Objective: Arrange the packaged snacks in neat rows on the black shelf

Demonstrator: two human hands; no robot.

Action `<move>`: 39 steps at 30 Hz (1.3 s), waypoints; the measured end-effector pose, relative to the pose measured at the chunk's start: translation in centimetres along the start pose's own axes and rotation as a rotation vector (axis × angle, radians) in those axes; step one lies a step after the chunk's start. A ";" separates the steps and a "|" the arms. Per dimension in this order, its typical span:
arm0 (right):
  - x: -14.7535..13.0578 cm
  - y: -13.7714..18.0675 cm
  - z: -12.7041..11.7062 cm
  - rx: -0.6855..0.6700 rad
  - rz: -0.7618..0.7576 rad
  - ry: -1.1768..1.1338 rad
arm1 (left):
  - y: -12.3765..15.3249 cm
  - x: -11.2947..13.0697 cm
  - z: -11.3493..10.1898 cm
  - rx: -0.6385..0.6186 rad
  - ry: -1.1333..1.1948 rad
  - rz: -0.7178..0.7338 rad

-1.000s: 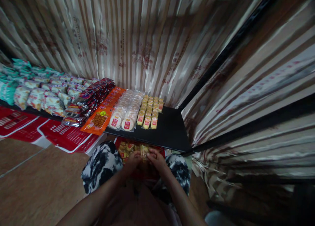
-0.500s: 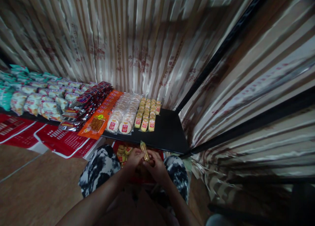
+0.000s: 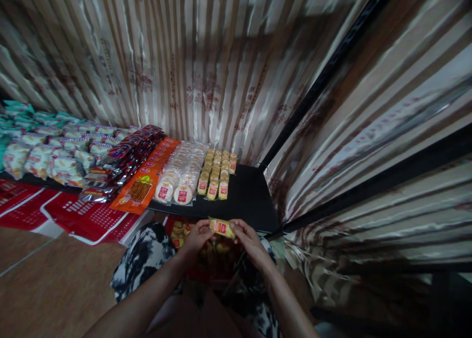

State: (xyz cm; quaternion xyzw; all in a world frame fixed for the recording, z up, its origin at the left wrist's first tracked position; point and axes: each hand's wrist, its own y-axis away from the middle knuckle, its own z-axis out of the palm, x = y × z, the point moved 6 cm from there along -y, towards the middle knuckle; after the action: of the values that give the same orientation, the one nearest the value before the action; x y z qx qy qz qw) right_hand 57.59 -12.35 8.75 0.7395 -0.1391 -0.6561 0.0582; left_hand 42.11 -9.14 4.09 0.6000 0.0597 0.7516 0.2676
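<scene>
A small yellow wrapped snack (image 3: pixel 221 227) with a red and white label lies level between my two hands, label up. My left hand (image 3: pixel 197 237) pinches its left end. On its right end, my right hand (image 3: pixel 246 234) closes finger and thumb. Below them a red basket (image 3: pixel 167 225) between my knees holds several more yellow wrapped snacks (image 3: pixel 178 232), partly hidden by my hands. Just ahead on the black shelf (image 3: pixel 247 193), rows of the same yellow snacks (image 3: pixel 217 173) stand beside clear packs of round white crackers (image 3: pixel 177 178).
Orange snack bags (image 3: pixel 142 181), dark red shiny packets (image 3: pixel 118 163), white packets (image 3: pixel 66 154) and teal packets (image 3: pixel 22 114) fill the shelf leftward. Red printed panels (image 3: pixel 81 215) hang below its front edge. A black frame post (image 3: pixel 313 92) and striped curtain (image 3: pixel 206 58) border the shelf.
The snack has turned from upright to lying crosswise, its label now facing up. My hands have spread to its two ends. The view has shifted slightly.
</scene>
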 end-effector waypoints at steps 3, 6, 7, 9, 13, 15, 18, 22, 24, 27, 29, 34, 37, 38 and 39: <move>0.6 -0.2 -0.3 0.054 0.043 -0.096 | -0.2 0.2 0.3 0.074 0.036 0.024; 1.5 -0.3 -0.2 0.087 0.078 -0.197 | -0.6 0.6 0.8 0.094 0.090 0.023; 1.8 -0.3 -0.1 0.088 0.081 -0.218 | -0.7 0.8 1.0 0.098 0.101 0.018; 2.3 -0.5 0.0 0.087 0.085 -0.218 | -0.9 1.1 1.3 0.127 0.111 0.016; 2.3 -1.0 -1.2 0.203 -0.027 -0.016 | -1.5 2.2 2.0 0.153 0.037 0.059; 1.2 -0.8 -2.3 0.344 -0.154 0.219 | -1.8 3.2 2.6 0.137 -0.083 0.130; -1.1 -0.6 -3.0 0.407 -0.361 0.532 | -2.3 5.5 3.6 0.114 -0.313 0.280; -1.8 -1.9 -3.2 0.289 -0.380 0.564 | -3.6 8.0 5.8 0.022 -0.546 0.408; -1.4 -3.2 -4.2 0.323 -0.312 0.447 | -4.5 8.7 6.8 0.014 -0.578 0.413; -0.8 -5.6 -6.0 0.406 -0.237 0.180 | -5.8 9.3 8.3 0.055 -0.549 0.431; -0.7 -7.4 -7.3 0.460 -0.217 0.088 | -6.5 9.6 9.5 0.062 -0.528 0.458; -1.2 -12.3 -9.5 0.520 -0.189 0.109 | -8.9 8.7 12.4 0.042 -0.484 0.354; -1.5 -15.2 -9.9 0.512 -0.156 0.153 | -11.2 7.9 13.5 0.011 -0.448 0.278; -1.8 -16.0 -9.9 0.508 -0.148 0.183 | -11.9 7.6 13.8 0.001 -0.432 0.263; -2.0 -16.8 -9.9 0.504 -0.147 0.208 | -12.7 7.5 14.0 -0.002 -0.415 0.250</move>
State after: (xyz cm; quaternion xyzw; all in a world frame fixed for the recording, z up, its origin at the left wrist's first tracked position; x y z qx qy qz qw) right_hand 69.29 3.31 7.49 0.8021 -0.2373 -0.5238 -0.1612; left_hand 58.37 1.96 9.20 0.7440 -0.0720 0.6394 0.1798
